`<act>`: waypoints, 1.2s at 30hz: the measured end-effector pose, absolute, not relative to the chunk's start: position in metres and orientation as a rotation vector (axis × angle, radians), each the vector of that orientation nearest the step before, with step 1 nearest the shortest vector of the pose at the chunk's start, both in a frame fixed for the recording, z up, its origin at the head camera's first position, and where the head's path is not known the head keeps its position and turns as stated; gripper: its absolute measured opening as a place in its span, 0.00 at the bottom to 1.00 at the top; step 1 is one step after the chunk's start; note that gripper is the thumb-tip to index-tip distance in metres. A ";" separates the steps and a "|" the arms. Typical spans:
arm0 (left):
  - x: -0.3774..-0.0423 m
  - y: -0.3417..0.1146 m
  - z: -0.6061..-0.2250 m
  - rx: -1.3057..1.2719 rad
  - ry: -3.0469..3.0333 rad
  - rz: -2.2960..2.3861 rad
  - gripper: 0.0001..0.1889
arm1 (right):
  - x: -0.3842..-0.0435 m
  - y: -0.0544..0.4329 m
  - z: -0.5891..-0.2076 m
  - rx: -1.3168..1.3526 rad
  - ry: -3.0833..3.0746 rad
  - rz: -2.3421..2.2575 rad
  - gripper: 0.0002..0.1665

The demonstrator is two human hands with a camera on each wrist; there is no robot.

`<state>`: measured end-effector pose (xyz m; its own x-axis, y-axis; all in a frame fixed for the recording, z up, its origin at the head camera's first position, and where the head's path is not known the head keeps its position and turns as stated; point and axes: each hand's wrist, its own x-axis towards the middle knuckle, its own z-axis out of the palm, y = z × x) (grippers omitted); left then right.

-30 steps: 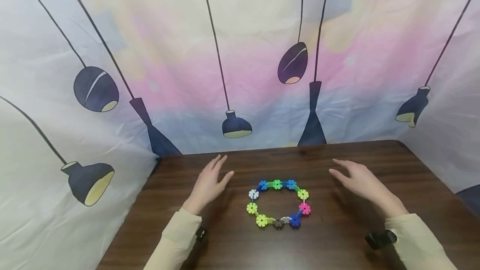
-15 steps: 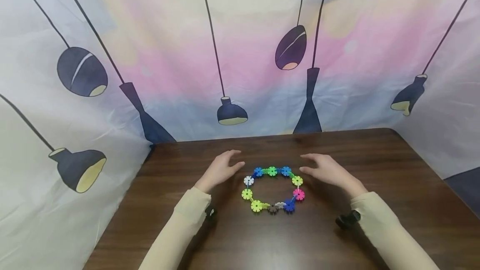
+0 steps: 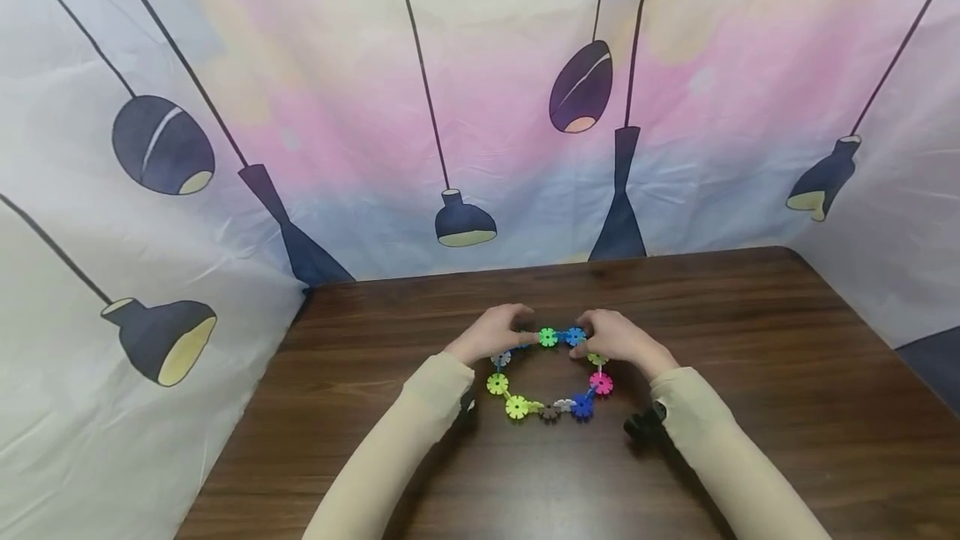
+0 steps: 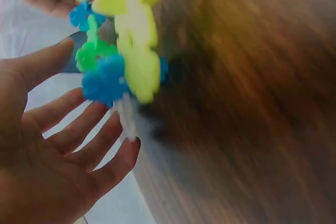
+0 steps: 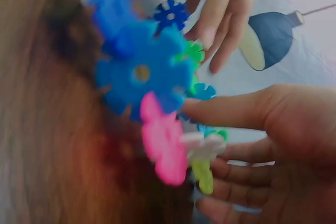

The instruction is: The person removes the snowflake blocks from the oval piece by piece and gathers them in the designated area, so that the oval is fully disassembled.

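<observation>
On the brown table (image 3: pixel 337 423) lies a closed ring of slotted snowflake building discs, among them a pink disc (image 3: pixel 601 383), a dark blue disc (image 3: pixel 582 406) and a yellow-green disc (image 3: pixel 517 407). My left hand (image 3: pixel 491 335) reaches over the ring's far left corner, partly covering a white and a blue disc. Over the far right corner is my right hand (image 3: pixel 624 337), its thumb in front of the discs and its fingers behind. Both wrist views show thumb and fingers spread apart around the chain; there a light blue disc (image 5: pixel 144 72) looms large.
Behind the table hangs a pastel cloth (image 3: pixel 360 90) printed with dark lamps. The table's far edge runs just beyond the hands. A black wrist device (image 3: pixel 645 426) sits at the right sleeve. Something dark (image 3: pixel 933 365) stands past the table's right edge.
Both hands have moved inward from either side of the ring to its far corners, their fingers bending somewhat more. The ring keeps its shape; the head view has shifted slightly.
</observation>
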<state>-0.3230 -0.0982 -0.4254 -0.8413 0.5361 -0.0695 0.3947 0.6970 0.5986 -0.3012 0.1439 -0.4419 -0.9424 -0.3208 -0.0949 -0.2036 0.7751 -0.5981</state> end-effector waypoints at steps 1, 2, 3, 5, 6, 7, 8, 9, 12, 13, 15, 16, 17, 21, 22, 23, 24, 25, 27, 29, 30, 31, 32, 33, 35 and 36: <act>-0.325 -0.094 -0.426 0.752 2.659 0.852 0.30 | -0.301 0.143 -0.441 -0.375 2.775 -0.900 0.34; -0.326 -0.090 -0.426 0.754 2.653 0.839 0.30 | -0.301 0.142 -0.440 -0.342 2.777 -0.890 0.33; -0.327 -0.086 -0.426 0.754 2.643 0.834 0.30 | -0.300 0.141 -0.440 -0.309 2.784 -0.878 0.31; -0.327 -0.080 -0.426 0.762 2.641 0.788 0.28 | -0.297 0.139 -0.439 -0.258 2.775 -0.848 0.22; -0.326 -0.077 -0.426 0.768 2.647 0.760 0.26 | -0.295 0.139 -0.439 -0.246 2.773 -0.839 0.19; -0.326 -0.075 -0.425 0.770 2.656 0.733 0.24 | -0.293 0.138 -0.438 -0.241 2.778 -0.832 0.19; -0.325 -0.074 -0.424 0.768 2.664 0.710 0.22 | -0.291 0.138 -0.438 -0.241 2.783 -0.835 0.21; -0.324 -0.072 -0.424 0.768 2.671 0.692 0.20 | -0.289 0.139 -0.438 -0.245 2.792 -0.845 0.23; -0.321 -0.070 -0.419 0.770 2.653 0.674 0.17 | -0.285 0.142 -0.436 -0.284 2.834 -0.901 0.20; -0.320 -0.070 -0.417 0.783 2.644 0.669 0.17 | -0.284 0.144 -0.435 -0.292 2.850 -0.924 0.16; -0.317 -0.070 -0.413 0.831 2.620 0.676 0.20 | -0.283 0.146 -0.430 -0.315 2.868 -0.972 0.09; -0.316 -0.070 -0.410 0.846 2.603 0.700 0.21 | -0.283 0.147 -0.428 -0.331 2.877 -0.994 0.08; -0.314 -0.070 -0.407 0.862 2.588 0.737 0.22 | -0.282 0.149 -0.425 -0.364 2.888 -1.014 0.09; -0.307 -0.070 -0.395 0.871 2.512 0.987 0.21 | -0.281 0.152 -0.413 -0.521 2.865 -1.089 0.11; -0.305 -0.071 -0.392 0.863 2.490 1.057 0.18 | -0.281 0.154 -0.410 -0.568 2.839 -1.107 0.13; -0.303 -0.071 -0.391 0.862 2.484 1.105 0.16 | -0.279 0.155 -0.408 -0.611 2.802 -1.124 0.14; -0.301 -0.071 -0.390 0.860 2.486 1.142 0.14 | -0.278 0.156 -0.405 -0.646 2.760 -1.137 0.16; -0.298 -0.072 -0.389 0.851 2.488 1.177 0.11 | -0.277 0.158 -0.403 -0.679 2.716 -1.149 0.18; -0.293 -0.073 -0.389 0.827 2.520 1.227 0.08 | -0.275 0.159 -0.400 -0.748 2.639 -1.161 0.23; -0.288 -0.075 -0.390 0.805 2.571 1.250 0.07 | -0.274 0.159 -0.398 -0.787 2.586 -1.160 0.27; -0.285 -0.075 -0.390 0.791 2.579 1.271 0.07 | -0.273 0.159 -0.398 -0.798 2.576 -1.159 0.29; -0.283 -0.076 -0.391 0.777 2.582 1.296 0.07 | -0.272 0.158 -0.398 -0.806 2.570 -1.162 0.30; -0.281 -0.076 -0.392 0.767 2.585 1.317 0.08 | -0.271 0.157 -0.398 -0.806 2.571 -1.168 0.31; -0.278 -0.076 -0.393 0.755 2.581 1.342 0.08 | -0.271 0.155 -0.398 -0.799 2.575 -1.179 0.31; -0.274 -0.076 -0.393 0.739 2.562 1.393 0.08 | -0.270 0.153 -0.397 -0.776 2.582 -1.218 0.31; -0.273 -0.076 -0.393 0.726 2.551 1.423 0.07 | -0.269 0.152 -0.396 -0.767 2.583 -1.244 0.31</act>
<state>-0.2729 -0.0763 -0.3929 -0.8756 0.4690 0.1159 0.3450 0.4391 0.8296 -0.2691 0.1517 -0.3959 -0.8522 -0.5192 0.0648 -0.3742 0.5183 -0.7690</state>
